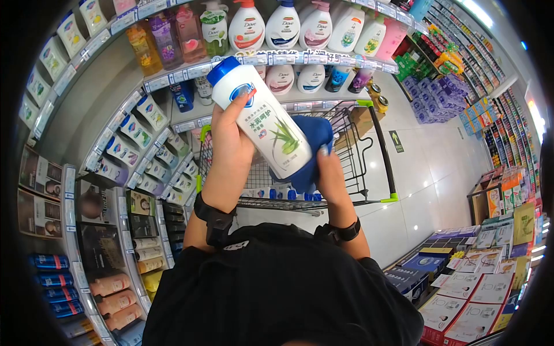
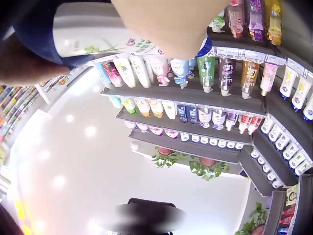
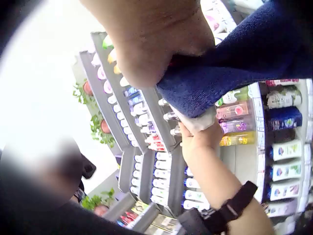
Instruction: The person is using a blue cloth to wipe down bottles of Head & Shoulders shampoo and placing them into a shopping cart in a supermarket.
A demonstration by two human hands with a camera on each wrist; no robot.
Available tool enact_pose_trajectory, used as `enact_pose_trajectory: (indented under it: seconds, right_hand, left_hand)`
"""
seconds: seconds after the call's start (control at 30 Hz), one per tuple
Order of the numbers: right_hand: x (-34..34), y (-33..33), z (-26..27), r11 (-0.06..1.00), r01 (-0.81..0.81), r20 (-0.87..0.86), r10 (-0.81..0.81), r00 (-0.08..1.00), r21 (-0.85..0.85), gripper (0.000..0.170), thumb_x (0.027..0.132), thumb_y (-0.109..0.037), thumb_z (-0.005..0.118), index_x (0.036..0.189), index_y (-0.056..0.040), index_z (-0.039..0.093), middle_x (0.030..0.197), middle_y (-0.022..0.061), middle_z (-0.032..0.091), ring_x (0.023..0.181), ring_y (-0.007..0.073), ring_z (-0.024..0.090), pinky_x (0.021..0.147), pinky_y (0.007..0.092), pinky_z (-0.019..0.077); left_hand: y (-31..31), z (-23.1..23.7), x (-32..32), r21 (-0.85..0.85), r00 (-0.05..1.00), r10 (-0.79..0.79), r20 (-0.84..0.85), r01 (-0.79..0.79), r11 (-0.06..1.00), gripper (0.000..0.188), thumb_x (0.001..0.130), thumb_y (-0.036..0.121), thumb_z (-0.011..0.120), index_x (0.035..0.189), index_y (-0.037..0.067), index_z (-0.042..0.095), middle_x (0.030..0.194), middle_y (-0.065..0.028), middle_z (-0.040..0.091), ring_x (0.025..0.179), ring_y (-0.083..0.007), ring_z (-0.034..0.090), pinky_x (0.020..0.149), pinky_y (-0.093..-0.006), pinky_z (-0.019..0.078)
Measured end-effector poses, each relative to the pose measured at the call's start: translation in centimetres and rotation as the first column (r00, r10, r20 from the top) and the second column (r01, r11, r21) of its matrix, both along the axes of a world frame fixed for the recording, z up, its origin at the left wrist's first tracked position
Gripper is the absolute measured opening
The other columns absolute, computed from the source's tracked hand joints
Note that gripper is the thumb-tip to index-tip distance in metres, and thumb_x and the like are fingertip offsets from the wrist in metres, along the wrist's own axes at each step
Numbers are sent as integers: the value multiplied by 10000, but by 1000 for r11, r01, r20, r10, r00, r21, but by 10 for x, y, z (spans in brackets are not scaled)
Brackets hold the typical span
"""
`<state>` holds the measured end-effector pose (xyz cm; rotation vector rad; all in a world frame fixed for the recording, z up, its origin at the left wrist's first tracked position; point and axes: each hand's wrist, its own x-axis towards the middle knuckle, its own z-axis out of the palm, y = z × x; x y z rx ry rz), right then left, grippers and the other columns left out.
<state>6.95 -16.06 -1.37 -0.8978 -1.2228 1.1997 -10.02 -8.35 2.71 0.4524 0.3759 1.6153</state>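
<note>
A white body wash bottle (image 1: 283, 141) with a blue cap (image 1: 225, 70) and an aloe picture is tilted in front of the person, above the shopping cart. The left hand (image 1: 229, 141) grips it near the cap end, thumb across the front label. In the right hand (image 1: 332, 176) is a dark blue cloth (image 1: 317, 134), bunched against the bottle's lower end and side. Seen from the right wrist, the cloth (image 3: 195, 90) drapes over the bottle's end and hides most of it. The left wrist view shows the cloth wrapped at the bottle's base (image 2: 73, 34).
Below the hands stands a wire shopping cart (image 1: 369, 151) with green corner pieces. Shelves of pump bottles (image 1: 283, 26) run along the front, and shelves of similar white bottles (image 1: 122, 149) curve along the left. Stacked boxes (image 1: 479, 294) are at the lower right, beside the tiled floor (image 1: 412, 199).
</note>
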Motion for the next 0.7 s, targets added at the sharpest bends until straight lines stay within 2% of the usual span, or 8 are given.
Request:
enact_pose_trajectory:
  seconds: [0.03,0.07,0.17,0.3,0.43,0.6,0.7]
  right_hand:
    - [2,1,-6,977,-102,-273,48,961,-189,456,929,-313,352,1252,8,387,1225,159,481,1125,279,472,964,374,347]
    - [0,2,-11,968,-215,-516,119,848,-131,534,926,-411,308,1283,-16,351,1261,145,449,1146,276,450,984,393,340]
    - [-4,3,-10,952,-301,-747,156,646,-61,551,928,-425,278,1290,-14,340,1287,148,423,1176,277,419,1000,403,313]
    - [-3,-1,-3,952,-305,-740,210,639,7,590,919,-458,274,1315,-21,302,1319,147,386,1211,292,374,1017,429,277]
    - [-1,-5,-7,950,-308,-693,253,675,47,600,917,-464,270,1323,-23,288,1336,149,363,1223,293,359,1023,435,263]
    - [-4,-5,-9,953,-294,-677,260,689,66,603,919,-465,257,1332,-25,274,1341,149,355,1230,290,351,1026,433,258]
    - [-3,-6,-11,936,-334,-701,314,640,114,609,920,-467,242,1336,-23,262,1349,150,342,1232,296,347,1028,433,254]
  left_hand:
    - [0,0,-2,-20,1000,-16,13,17,1000,263,817,88,566,1061,-2,523,993,-104,603,904,-221,593,789,-364,486]
    - [0,3,-4,-52,998,-48,49,51,997,262,823,97,561,1062,-1,523,992,-106,604,907,-225,593,791,-367,486]
    - [1,7,-8,-119,985,-104,135,120,986,261,837,124,548,1066,0,522,997,-111,605,915,-236,592,799,-375,484]
    - [1,8,-10,-119,983,-77,164,98,988,263,845,138,540,1069,0,521,1021,-118,598,922,-239,591,809,-382,479]
    - [-6,14,-7,-150,989,-5,146,27,988,270,847,142,538,1077,1,518,1035,-121,594,926,-242,588,820,-389,473]
    - [-15,17,-11,119,996,12,86,-23,993,327,837,94,538,1146,28,456,1063,-102,565,970,-221,567,833,-366,475]
    - [-21,21,-12,220,997,64,51,-73,973,362,830,68,538,1172,28,429,1080,-106,554,990,-223,559,837,-366,477]
